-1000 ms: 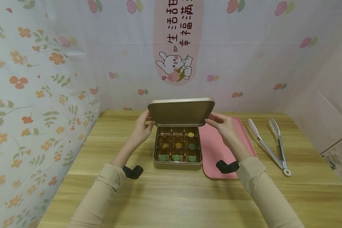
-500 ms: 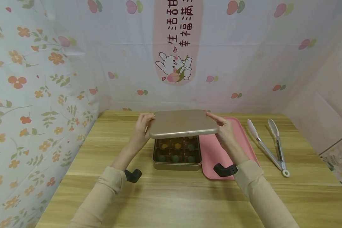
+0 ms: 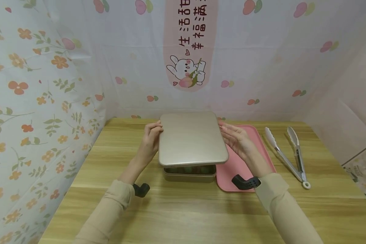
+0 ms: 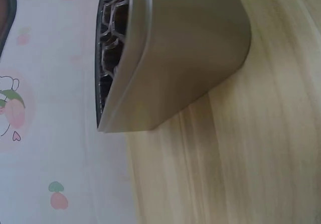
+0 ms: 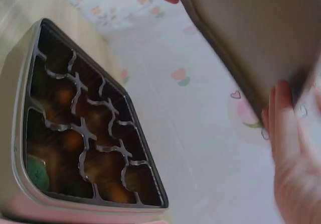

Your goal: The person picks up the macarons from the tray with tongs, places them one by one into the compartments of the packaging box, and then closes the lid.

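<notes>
Both hands hold a flat gold metal lid (image 3: 192, 139) above a square gold tin (image 3: 189, 178), tilted so that a dark gap shows at the front. My left hand (image 3: 150, 139) grips the lid's left edge, and my right hand (image 3: 240, 141) holds it by the right edge. In the right wrist view the lid's underside (image 5: 261, 28) hangs apart from the tin, with the right hand's fingers (image 5: 284, 118) against its edge. Inside the tin is a clear divided insert (image 5: 83, 128); a green round piece (image 5: 37, 174) shows in one corner compartment.
A pink tray (image 3: 231, 176) lies right of the tin. Farther right, metal tongs (image 3: 288, 162) with white tips lie spread on the wooden table (image 3: 183, 213). A patterned cloth (image 3: 134, 67) hangs close behind the table.
The lid has swung from nearly upright, underside showing, to top side up and lower over the tin, hiding most of the compartments. The right hand's fingers have shifted along its edge.
</notes>
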Demonstrator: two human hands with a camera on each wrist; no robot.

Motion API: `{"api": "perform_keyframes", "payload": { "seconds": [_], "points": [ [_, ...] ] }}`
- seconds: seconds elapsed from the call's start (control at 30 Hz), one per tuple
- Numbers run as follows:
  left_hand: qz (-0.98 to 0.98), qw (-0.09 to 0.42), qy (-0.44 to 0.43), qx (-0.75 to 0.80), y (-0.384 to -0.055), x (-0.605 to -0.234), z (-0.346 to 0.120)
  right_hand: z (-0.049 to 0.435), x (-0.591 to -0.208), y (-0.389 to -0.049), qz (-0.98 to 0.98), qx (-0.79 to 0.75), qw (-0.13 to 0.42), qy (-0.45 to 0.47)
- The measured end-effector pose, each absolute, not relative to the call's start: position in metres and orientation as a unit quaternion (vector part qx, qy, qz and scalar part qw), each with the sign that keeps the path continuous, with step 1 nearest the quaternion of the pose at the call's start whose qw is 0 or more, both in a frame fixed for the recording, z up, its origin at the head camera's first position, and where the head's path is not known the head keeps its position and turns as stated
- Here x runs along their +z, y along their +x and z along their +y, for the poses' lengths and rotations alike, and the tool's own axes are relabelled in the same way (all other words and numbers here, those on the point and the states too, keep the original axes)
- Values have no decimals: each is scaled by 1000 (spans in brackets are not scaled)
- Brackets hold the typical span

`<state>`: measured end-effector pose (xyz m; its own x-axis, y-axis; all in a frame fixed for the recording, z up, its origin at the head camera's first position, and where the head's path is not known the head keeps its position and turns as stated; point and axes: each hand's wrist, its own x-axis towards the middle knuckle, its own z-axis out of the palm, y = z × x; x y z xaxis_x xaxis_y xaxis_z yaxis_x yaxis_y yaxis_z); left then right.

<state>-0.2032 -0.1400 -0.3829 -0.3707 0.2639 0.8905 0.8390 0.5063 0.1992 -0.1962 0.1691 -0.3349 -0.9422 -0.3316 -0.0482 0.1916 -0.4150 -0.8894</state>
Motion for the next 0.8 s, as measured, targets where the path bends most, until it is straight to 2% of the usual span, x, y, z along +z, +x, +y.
{"api": "perform_keyframes", "payload": {
  "seconds": [0.1, 0.2, 0.3, 0.43, 0.53, 0.63, 0.8],
  "points": [
    [-770, 412, -347, -344, -202, -384, -139, 167, -334, -197, 584, -794, 163, -35],
    [-791, 368, -305, -381, -199, -387, -138, 166, -336, -198, 616, -770, 163, -19],
    [-810, 278, -237, -459, -197, -390, -137, 167, -340, -197, 626, -765, 150, -13],
    [-791, 109, -111, -591, -194, -390, -137, 167, -346, -198, 632, -764, 134, 3],
    [-761, 9, -35, -648, -193, -385, -136, 166, -351, -200, 634, -762, 131, 17],
    [-751, -52, -19, -659, -190, -380, -137, 163, -357, -200, 644, -753, 130, 34],
    [-763, -118, -56, -633, -185, -377, -141, 158, -362, -199, 696, -706, 115, 59]
  ]
}}
